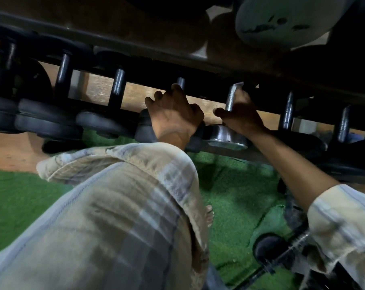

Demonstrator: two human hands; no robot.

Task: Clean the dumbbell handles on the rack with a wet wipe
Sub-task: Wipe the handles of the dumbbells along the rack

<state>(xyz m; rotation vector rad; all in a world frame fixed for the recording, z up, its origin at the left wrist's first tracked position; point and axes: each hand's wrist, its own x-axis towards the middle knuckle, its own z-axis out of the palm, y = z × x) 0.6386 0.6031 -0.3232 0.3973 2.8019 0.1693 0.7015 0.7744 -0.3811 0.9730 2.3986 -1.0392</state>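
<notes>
Two hands reach into the dumbbell rack (198,70) in front of you. Your left hand (174,114) is clenched around one dark handle (180,81), which pokes out just above your knuckles. Your right hand (239,114) wraps the next handle along, a silver knurled one (232,97), gripping it low near its steel end plate (227,137). You cannot tell where the wet wipe is; neither hand shows it. Green turf (236,189) covers the floor beneath the rack.
</notes>
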